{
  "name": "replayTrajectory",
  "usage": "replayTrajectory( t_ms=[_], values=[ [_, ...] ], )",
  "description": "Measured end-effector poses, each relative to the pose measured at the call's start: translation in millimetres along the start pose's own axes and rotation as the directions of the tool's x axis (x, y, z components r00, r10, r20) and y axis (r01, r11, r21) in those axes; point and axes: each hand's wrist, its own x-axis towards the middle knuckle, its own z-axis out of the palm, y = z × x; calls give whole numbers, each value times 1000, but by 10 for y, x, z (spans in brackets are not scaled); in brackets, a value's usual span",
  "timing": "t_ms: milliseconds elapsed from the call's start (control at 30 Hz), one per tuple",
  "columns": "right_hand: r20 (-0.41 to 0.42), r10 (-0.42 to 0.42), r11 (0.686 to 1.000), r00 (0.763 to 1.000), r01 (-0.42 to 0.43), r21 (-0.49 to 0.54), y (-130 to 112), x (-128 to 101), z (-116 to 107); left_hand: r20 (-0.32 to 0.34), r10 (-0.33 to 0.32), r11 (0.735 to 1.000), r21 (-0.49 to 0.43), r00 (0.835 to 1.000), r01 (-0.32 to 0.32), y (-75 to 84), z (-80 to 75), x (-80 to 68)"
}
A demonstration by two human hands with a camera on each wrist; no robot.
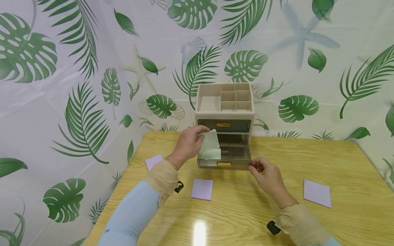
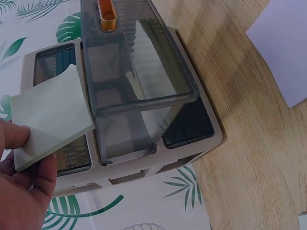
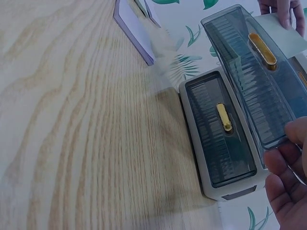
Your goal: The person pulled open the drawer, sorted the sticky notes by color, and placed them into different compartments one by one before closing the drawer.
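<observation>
A beige desk organizer (image 1: 199, 102) stands at the table's far edge, its top drawer (image 1: 224, 125) closed and its smoky lower drawer (image 1: 235, 155) pulled out. My left hand (image 1: 201, 135) pinches a pale green note pad (image 1: 211, 145) over the left end of the open drawer. The left wrist view shows the green pad (image 2: 50, 117) held by its corner beside the open drawer (image 2: 139, 81). My right hand (image 1: 253, 165) grips the open drawer's front right corner. In the right wrist view its fingers (image 3: 288, 182) lie against the drawer (image 3: 254, 72).
Three purple note sheets lie on the wooden table: one at the left (image 1: 154, 161), one in front of the organizer (image 1: 201, 189), one at the right (image 1: 317, 193). A leaf-print curtain (image 1: 92, 85) closes in the back and both sides.
</observation>
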Motion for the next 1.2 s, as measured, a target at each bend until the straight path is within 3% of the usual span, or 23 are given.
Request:
replayTrajectory(
  t_ms=[333, 633, 867, 1200],
  values=[
    [11, 15, 1000, 1000, -15, 2, -15, 5, -3, 125, -2, 999, 35, 992, -2, -16, 90, 31],
    [17, 31, 1000, 999, -31, 0, -21, 1, -6, 169, 20, 995, 89, 985, -36, 8, 162, 38],
    [9, 19, 1000, 1000, -19, 4, -22, 1, -9, 190, 55, 994, 78, 980, -71, 6, 180, 31],
    [3, 6, 1000, 1000, -6, 13, -15, -8, -5, 287, -2, 996, 84, 958, -23, 19, 190, 26]
  ],
)
